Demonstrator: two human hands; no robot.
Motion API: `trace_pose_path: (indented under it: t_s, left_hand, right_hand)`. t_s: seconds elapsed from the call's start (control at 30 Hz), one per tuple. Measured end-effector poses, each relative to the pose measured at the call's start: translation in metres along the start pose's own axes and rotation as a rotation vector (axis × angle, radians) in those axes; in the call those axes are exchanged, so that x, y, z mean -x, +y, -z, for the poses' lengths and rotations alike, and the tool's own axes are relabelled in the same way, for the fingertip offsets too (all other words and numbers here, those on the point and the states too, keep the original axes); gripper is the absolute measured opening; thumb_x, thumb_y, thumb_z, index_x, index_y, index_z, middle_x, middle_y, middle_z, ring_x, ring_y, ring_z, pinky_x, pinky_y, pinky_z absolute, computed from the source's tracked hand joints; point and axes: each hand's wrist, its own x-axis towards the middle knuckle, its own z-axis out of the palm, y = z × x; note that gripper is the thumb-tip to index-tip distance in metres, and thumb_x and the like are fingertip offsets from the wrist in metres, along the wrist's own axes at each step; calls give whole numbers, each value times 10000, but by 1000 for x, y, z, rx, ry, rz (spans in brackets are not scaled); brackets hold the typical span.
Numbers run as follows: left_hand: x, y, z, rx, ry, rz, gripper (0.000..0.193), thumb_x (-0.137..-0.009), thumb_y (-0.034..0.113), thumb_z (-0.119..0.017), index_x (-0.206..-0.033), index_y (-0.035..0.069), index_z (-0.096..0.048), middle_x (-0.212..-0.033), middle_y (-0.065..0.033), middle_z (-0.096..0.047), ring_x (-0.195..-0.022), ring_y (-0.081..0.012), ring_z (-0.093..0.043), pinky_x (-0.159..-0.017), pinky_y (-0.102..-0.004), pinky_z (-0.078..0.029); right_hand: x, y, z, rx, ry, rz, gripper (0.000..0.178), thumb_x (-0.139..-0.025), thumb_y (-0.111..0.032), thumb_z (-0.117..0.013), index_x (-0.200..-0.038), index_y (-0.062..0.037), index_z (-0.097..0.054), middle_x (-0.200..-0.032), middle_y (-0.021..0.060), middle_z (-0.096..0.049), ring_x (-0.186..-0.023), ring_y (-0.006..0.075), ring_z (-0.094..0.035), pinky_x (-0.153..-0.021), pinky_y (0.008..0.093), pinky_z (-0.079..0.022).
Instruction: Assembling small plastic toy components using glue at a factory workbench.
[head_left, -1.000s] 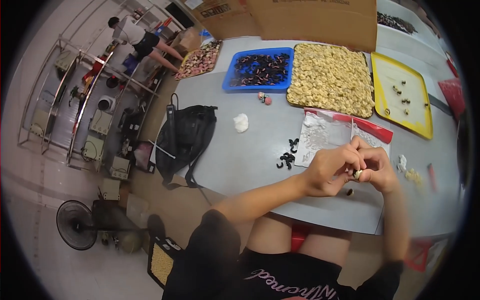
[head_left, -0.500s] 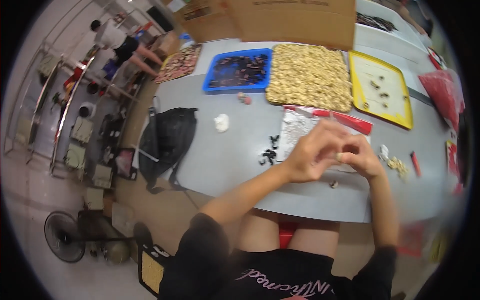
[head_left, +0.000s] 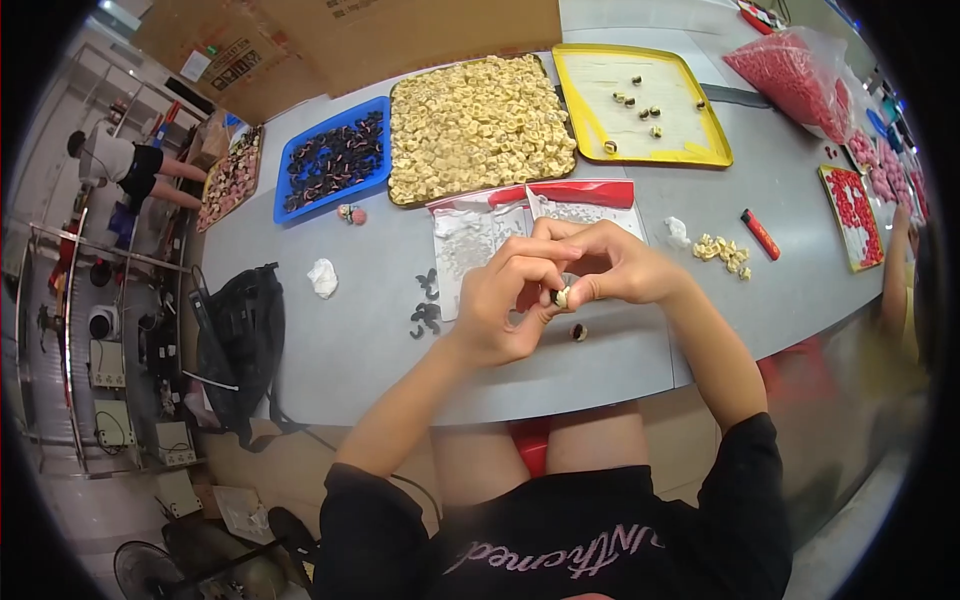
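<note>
Over the near part of the table, my left hand (head_left: 497, 312) and my right hand (head_left: 622, 264) meet with bent fingers. Pinched between their fingertips is a small black-and-cream piece (head_left: 560, 297). Beside it on the tabletop rests a similar dark-and-light piece (head_left: 579, 332). Beyond my hands lies a red-edged white packet (head_left: 478, 245), partly hidden by them. Several curved black pieces (head_left: 426, 315) are strewn left of the packet. A little heap of cream pieces (head_left: 722, 254) sits to the right of my right hand.
At the back stand a blue tray (head_left: 283, 203) of black pieces, a tray of cream pieces (head_left: 480, 125) and a yellow tray (head_left: 722, 145) with several finished-looking pieces. A red marker-like stick (head_left: 760, 234), crumpled white lumps (head_left: 322, 278) and a black bag (head_left: 243, 340) lie around.
The view has shifted right, so the table things appear further left. Both hands stay together, and the piece between the fingertips now shows more plainly.
</note>
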Motion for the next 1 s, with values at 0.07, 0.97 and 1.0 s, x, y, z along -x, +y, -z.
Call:
trace_pose_path:
  t_s: [0.07, 0.97, 1.0]
  left_hand:
    - [1, 0, -1, 12, 2, 2, 297, -668, -92, -636, -883, 74, -518, -1045, -68, -607, -545, -81, -509, -451, -205, -397]
    - [0, 5, 8, 70, -112, 96, 264, -698, -32, -712, -881, 55, -543, -963, -107, -614, -786, -132, -591, -612, -225, -458]
    - [3, 2, 4, 101, -62, 116, 270, -714, -28, -715, -907, 44, -541, -976, -115, -603, -796, -137, -592, -627, -227, -473]
  right_hand:
    - [1, -1, 1, 40, -11, 13, 271, -771, -203, -720, -909, 20, -655, -985, 62, -521, -964, 168, -495, -847, 311, -404]
    - [1, -6, -1, 32, -28, -7, 231, -774, -173, -700, -919, 5, -670, -991, 74, -540, -968, 184, -515, -900, 326, -410]
    - [0, -5, -2, -3, -7, -21, 239, -773, -181, -700, -920, 6, -670, -990, 76, -546, -971, 187, -518, -902, 328, -408]
